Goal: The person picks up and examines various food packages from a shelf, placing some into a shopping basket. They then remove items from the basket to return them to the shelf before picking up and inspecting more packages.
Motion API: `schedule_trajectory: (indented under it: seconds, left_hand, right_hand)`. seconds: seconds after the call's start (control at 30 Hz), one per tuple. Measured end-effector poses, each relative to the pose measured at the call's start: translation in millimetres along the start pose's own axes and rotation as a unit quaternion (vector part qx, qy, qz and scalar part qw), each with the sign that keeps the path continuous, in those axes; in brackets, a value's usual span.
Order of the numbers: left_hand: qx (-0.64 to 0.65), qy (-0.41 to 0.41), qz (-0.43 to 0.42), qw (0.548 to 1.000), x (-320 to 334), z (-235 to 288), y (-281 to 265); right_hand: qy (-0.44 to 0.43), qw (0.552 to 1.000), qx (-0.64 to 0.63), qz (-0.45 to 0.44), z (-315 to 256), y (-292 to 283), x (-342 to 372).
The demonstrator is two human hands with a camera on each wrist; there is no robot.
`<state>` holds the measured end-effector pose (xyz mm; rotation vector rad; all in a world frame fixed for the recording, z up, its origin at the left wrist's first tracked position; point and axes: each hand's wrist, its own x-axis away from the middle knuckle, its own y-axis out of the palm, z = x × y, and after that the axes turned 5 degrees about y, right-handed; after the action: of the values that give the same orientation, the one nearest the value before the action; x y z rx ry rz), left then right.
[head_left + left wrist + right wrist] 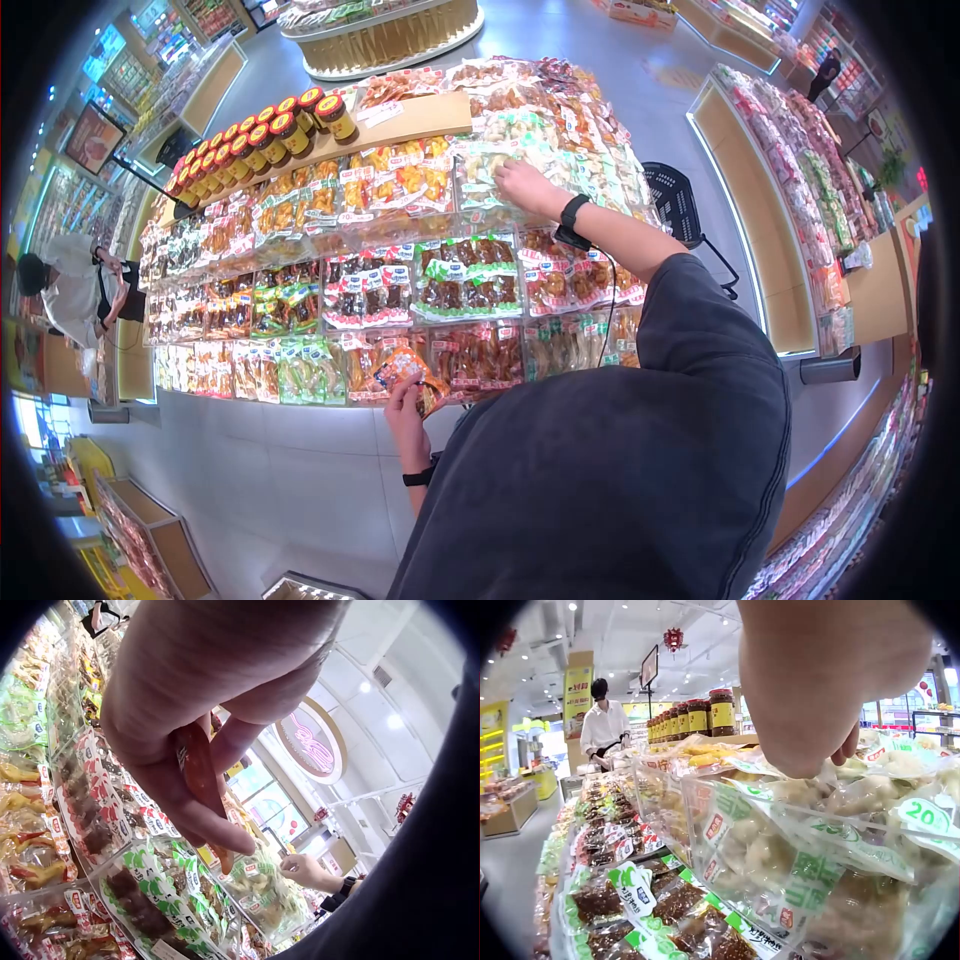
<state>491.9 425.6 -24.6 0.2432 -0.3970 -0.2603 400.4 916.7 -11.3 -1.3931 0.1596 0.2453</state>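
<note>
My left hand (405, 410) grips an orange snack packet (412, 376) near the front edge of the display. In the left wrist view that packet (201, 776) shows edge-on, with fingers wrapped round it. Farther back, my right hand (527, 188) reaches over a clear bin of pale food packs with green-and-white labels (487, 170). Its fingers bend down close over the packs. The right wrist view has the hand (817, 697) right above these vacuum packs (772, 855), with most fingers hidden behind it. I cannot tell whether it pinches one.
Clear-walled bins of dark packs (467, 275) lie in front. Yellow-labelled jars (335, 118) line a wooden ledge (420, 115) at the back left. A black basket (672, 200) stands at the right. A person in white (75, 285) is at the left end; another shelf (765, 220) runs along the right.
</note>
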Motion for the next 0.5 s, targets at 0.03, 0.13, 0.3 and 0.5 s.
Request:
schedule_trajectory:
  seconds: [0.03, 0.13, 0.3, 0.5]
  left_hand:
    - [0.005, -0.001, 0.0, 1.0, -0.6, -3.8, -2.0]
    - [0.01, 0.002, 0.006, 1.0, 1.8, -10.6, -5.2]
    - [0.0, 0.017, 0.005, 1.0, 0.1, -17.6, -12.5]
    - [0.007, 0.005, -0.002, 1.0, 7.2, -14.8, -10.1]
  right_hand:
    - [0.0, 1.0, -0.001, 0.0, -2.6, -5.7, 3.5]
    - [-0.024, 0.999, 0.029, 0.008, -8.5, -15.2, 13.3]
    - [-0.083, 0.992, 0.091, -0.024, -23.7, -30.6, 13.1]
    - [-0.115, 0.982, 0.13, -0.077, -23.4, -34.0, 9.2]
